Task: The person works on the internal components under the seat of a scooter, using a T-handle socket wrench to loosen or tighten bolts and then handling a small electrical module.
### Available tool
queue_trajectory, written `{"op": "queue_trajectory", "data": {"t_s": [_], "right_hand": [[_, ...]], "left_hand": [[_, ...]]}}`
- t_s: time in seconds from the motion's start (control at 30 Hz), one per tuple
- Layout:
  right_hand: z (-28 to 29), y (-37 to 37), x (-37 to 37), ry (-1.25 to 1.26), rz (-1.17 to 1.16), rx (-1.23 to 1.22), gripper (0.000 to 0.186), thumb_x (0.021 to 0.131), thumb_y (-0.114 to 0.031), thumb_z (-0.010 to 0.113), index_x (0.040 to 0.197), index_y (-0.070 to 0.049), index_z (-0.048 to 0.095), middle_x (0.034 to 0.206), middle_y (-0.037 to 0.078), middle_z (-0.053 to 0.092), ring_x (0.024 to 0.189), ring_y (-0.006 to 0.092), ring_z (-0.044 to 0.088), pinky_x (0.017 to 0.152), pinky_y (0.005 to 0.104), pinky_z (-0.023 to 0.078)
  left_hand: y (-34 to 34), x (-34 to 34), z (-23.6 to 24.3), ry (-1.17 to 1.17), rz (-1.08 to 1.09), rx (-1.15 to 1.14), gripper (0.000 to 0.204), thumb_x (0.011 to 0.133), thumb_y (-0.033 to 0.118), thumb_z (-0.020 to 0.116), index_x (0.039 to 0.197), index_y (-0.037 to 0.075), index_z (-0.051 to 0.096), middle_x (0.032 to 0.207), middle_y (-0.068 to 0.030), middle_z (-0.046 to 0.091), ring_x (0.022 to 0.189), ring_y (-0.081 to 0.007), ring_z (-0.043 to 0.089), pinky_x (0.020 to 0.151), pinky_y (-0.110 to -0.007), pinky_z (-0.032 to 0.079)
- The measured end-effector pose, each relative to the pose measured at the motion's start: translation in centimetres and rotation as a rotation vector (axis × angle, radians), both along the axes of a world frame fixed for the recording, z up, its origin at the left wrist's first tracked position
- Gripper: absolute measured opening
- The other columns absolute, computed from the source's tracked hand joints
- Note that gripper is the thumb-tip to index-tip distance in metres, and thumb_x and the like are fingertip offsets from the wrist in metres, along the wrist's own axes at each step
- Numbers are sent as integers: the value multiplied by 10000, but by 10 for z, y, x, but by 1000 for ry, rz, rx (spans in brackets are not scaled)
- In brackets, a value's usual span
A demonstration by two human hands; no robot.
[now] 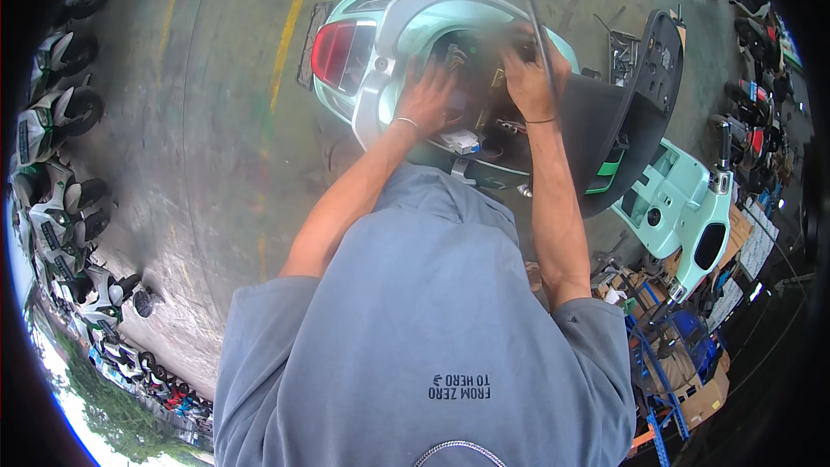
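Two bare forearms [346, 207] reach from the short sleeves of a grey shirt [424, 294] in the head view, toward the rear of a mint-green scooter [341, 105] standing directly in front of the person. The left hand [425, 95] is palm down with its fingers spread, at the left edge of the scooter's dark open compartment [477, 108], just inside the pale grey rail [370, 91] that curves around the tail. A thin pale bracelet [408, 122] circles that wrist. The right hand [536, 82] is over the compartment's far right part, its fingers bent and pointing inward; the fingertips are blurred, so I cannot tell whether they pinch anything. That wrist wears a thin dark band [542, 121], and a dark, blurred cord-like strip [546, 43] passes across the hand. A small white-and-blue item [461, 141] lies in the near part of the compartment, below and to the right of the left hand. The red tail light [343, 56] faces left; a tilted black panel [644, 117] rises on the right, with the mint handlebar section [683, 199] beyond it. Parked two-wheelers [52, 125] line the left side, and yellow lines [294, 26] mark the floor [216, 138].
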State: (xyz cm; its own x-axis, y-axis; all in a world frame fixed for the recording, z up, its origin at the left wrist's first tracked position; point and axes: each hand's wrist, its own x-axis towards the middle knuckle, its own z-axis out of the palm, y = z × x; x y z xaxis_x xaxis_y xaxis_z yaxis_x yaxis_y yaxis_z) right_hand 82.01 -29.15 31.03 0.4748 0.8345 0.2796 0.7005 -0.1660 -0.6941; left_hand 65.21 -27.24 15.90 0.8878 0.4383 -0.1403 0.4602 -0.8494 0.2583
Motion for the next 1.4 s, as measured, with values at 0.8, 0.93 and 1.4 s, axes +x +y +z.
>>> {"op": "queue_trajectory", "data": {"t_s": [0.8, 0.93, 1.4], "right_hand": [[12, 1, -6, -21, 123, 7, 170, 897, -11, 614, 1065, -33, 626, 960, 89, 694, 851, 296, 683, 764, 353, 535], [1, -1, -6, -153, 91, 89, 241, 881, -25, 655, 1120, -45, 632, 993, 117, 690, 905, 308, 678, 790, 366, 532], [-4, 9, -7, 45, -126, 87, 175, 881, -98, 704, 1026, -22, 641, 906, 127, 685, 777, 278, 678, 683, 354, 522]], "left_hand": [[1, 1, 5, -23, 18, -60, 831, 698, 324, 750, 1437, 100, 443, 1398, -152, 451, 1430, -334, 287, 1180, -575, 78], [1, 1, 5, -20, 11, -61, 825, 703, 324, 752, 1436, 102, 444, 1401, -153, 443, 1433, -332, 284, 1179, -579, 76], [2, 2, 5, -18, 15, -55, 825, 710, 321, 741, 1443, 104, 433, 1382, -152, 453, 1432, -326, 290, 1180, -575, 73]]}}
